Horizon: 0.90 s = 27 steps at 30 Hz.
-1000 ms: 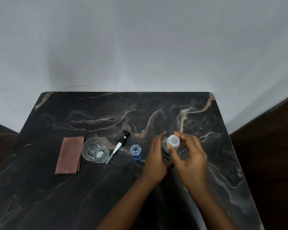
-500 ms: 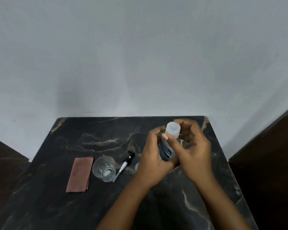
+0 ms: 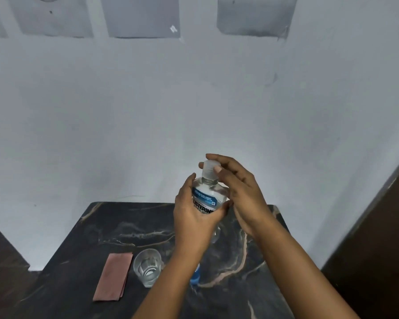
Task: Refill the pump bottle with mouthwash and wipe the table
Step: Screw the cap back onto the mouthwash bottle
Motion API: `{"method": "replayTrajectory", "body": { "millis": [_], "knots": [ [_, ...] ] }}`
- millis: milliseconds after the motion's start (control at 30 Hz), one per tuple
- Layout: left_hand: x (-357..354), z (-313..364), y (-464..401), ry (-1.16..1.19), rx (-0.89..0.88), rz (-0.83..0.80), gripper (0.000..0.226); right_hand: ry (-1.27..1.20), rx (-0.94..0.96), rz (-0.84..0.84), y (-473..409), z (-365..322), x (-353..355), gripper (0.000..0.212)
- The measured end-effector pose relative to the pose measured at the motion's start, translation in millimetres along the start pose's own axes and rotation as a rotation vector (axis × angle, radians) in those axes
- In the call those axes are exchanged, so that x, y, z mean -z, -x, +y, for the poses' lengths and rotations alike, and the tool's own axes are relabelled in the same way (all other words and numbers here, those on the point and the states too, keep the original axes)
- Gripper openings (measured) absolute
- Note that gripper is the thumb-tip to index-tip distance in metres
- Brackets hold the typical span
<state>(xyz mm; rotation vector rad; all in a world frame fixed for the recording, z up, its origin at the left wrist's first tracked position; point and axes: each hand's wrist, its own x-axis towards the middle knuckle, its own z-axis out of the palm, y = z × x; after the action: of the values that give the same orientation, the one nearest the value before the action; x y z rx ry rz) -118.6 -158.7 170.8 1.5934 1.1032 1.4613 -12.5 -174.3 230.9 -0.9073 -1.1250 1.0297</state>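
The left hand wraps the body of the clear mouthwash bottle, holding it upright above the far edge of the dark marbled bench. The right hand has its fingers grasping the white cap, lifted just off the threaded neck. Below the bottle stand a glass, a folded pink cloth left of it, and a partly hidden blue-based pump bottle.

Two bare forearms, uncovered from the frame's lower edge to the wrist; no sleeve edge in view. Left hand: bare. Right hand: bare, thumbnail short and plain.
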Motion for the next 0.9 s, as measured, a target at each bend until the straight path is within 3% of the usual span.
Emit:
{"method": "replayTrajectory", "body": {
  "millis": [167,400,533,667,900],
  "knots": [
    [6.8,13.0,4.5,-0.09,-0.042,0.079,0.084,-0.111,-0.046,-0.001,0.6,-10.5,-8.0,0.031],
    [14.4,20.4,6.8,-0.099,-0.062,0.115,0.076,-0.005,-0.06,0.028,0.6,-13.0,-16.3,0.049],
    [19.1,19.5,3.9,-0.082,-0.051,0.113,0.081,-0.01,-0.073,-0.021,-0.3,-13.6,-16.5,0.029],
    [20.3,18.9,4.6,-0.056,-0.034,0.1,0.083,-0.008,-0.096,-0.042,3.0,-14.7,-16.0,0.024],
    [15.6,21.6,9.2,-0.072,-0.058,0.102,0.077,0.018,-0.063,0.041,6.4,-15.3,-19.5,0.041]
  ]
}}
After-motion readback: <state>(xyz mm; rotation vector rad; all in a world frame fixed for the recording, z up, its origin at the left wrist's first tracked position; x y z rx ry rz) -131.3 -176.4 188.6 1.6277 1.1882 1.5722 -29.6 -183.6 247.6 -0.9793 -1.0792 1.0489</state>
